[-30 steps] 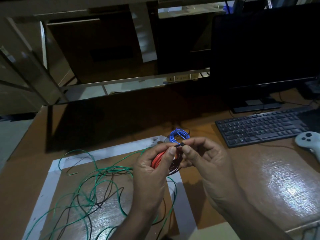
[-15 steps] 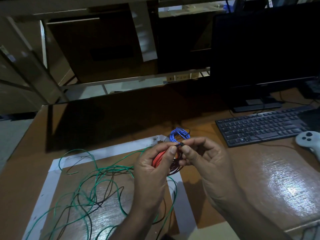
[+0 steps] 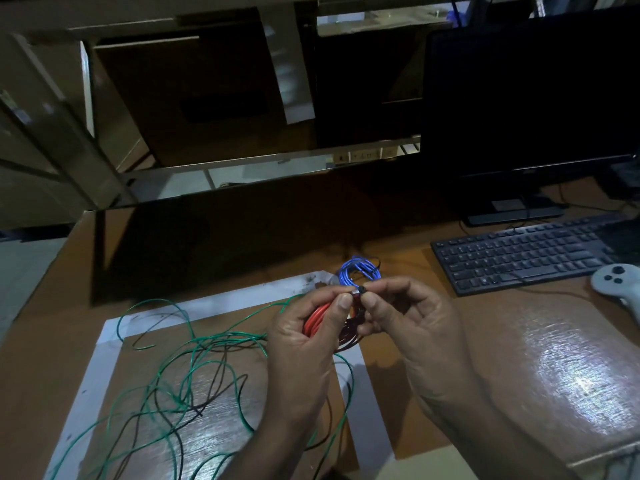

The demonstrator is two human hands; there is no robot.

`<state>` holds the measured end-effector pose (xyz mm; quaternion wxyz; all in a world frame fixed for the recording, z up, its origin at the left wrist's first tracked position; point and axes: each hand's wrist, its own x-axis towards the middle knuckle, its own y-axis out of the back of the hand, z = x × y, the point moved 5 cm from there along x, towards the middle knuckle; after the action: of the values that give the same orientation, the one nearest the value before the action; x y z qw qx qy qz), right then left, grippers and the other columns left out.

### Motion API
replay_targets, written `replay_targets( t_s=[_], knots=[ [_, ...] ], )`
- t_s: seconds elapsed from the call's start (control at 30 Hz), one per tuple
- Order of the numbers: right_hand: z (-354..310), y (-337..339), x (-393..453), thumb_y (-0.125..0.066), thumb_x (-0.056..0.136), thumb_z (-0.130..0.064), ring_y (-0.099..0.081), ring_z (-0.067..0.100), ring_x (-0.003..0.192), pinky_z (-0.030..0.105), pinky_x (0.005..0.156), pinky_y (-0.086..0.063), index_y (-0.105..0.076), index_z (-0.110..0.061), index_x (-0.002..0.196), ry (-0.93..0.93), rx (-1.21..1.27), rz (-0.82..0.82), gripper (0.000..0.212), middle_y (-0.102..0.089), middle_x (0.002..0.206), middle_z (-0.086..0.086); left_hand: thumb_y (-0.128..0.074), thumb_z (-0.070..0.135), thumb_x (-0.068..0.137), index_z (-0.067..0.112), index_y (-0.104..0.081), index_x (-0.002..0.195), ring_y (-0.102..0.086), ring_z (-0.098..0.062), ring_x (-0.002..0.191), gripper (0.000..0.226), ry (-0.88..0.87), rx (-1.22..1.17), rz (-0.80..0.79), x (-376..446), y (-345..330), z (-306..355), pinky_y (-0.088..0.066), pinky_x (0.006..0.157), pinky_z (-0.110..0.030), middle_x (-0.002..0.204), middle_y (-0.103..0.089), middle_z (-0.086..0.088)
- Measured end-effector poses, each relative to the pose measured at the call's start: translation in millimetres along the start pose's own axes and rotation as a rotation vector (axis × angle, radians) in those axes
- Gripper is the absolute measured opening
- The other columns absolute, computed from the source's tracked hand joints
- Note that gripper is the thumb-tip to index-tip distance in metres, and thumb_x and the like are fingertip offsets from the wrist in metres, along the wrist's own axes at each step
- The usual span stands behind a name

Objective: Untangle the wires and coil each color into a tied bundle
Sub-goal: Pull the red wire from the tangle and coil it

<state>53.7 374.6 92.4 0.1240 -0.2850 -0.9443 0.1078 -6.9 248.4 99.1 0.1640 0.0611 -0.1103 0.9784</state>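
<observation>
Head view, nearest the camera: a loose tangle of thin green wire [image 3: 194,368] and thin dark wire [image 3: 221,382] sprawls over the glossy brown wooden table [image 3: 540,358], inside a rectangle marked out in white tape [image 3: 363,403]. Green loops run from the lower left edge up toward the tape's far left corner, and one strand curves under the left forearm. Above this, the left hand [image 3: 304,344] and the right hand [image 3: 415,323] meet over the tape's far right corner. The left hand grips a coiled bundle of red wire [image 3: 316,322], its fingers curled round the coil and its thumb pressed along the top. The right hand's thumb and forefinger are pinched together on a small dark tie [image 3: 362,289] at the top of that red coil, right against the left thumb tip; the other right fingers are curled inward. Some darker red loops hang below, between the two palms. Just beyond the fingertips, a small coiled bundle of blue wire [image 3: 358,270] lies on the table by the tape corner. Farther right sit a black computer keyboard [image 3: 519,258] and, at the right edge, a pale grey game controller [image 3: 620,282]. Behind the keyboard stands a dark monitor [image 3: 530,95] on its base.
</observation>
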Motion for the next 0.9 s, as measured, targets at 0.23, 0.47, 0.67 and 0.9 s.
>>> replay_targets(
  t_s=[0.23, 0.47, 0.67, 0.9],
  knots=[
    [2.1, -1.7, -0.1, -0.074, 0.081, -0.013, -0.070, 0.016, 0.066, 0.031, 0.068, -0.060, -0.076, -0.017, 0.087, -0.032, 0.051, -0.015, 0.008, -0.072, 0.079, 0.003, -0.067, 0.017, 0.084, 0.017, -0.078, 0.087, -0.066, 0.003, 0.069, 0.011, -0.021, 0.011, -0.013, -1.2, -0.8, 3.3, -0.049, 0.059, -0.010, 0.079, -0.076, 0.008],
    [4.6, -1.1, -0.4, -0.074, 0.081, -0.013, -0.069, 0.019, 0.067, 0.031, 0.070, -0.059, -0.076, -0.017, 0.088, -0.048, 0.104, -0.023, 0.009, -0.070, 0.073, 0.009, -0.067, 0.019, 0.083, 0.018, -0.077, 0.085, -0.064, 0.004, 0.063, 0.010, -0.039, 0.018, -0.017, -1.8, -2.3, 5.4, -0.048, 0.059, -0.009, 0.073, -0.074, 0.011],
    [3.8, -1.9, -0.1, -0.074, 0.080, -0.014, -0.069, 0.019, 0.068, 0.032, 0.070, -0.058, -0.077, -0.020, 0.087, -0.033, 0.079, -0.024, 0.009, -0.070, 0.073, 0.008, -0.068, 0.021, 0.084, 0.023, -0.078, 0.084, -0.063, 0.003, 0.064, 0.011, -0.034, 0.028, -0.015, -1.2, -1.1, 4.1, -0.048, 0.060, -0.010, 0.073, -0.073, 0.010],
    [4.0, -1.2, -0.9, -0.075, 0.079, -0.014, -0.069, 0.021, 0.069, 0.029, 0.069, -0.058, -0.077, -0.021, 0.086, -0.029, 0.063, -0.014, 0.010, -0.072, 0.078, 0.008, -0.068, 0.021, 0.084, 0.019, -0.078, 0.086, -0.064, 0.002, 0.066, 0.011, -0.016, 0.031, -0.024, -1.7, -1.0, 3.0, -0.048, 0.059, -0.011, 0.074, -0.073, 0.009]
  ],
)
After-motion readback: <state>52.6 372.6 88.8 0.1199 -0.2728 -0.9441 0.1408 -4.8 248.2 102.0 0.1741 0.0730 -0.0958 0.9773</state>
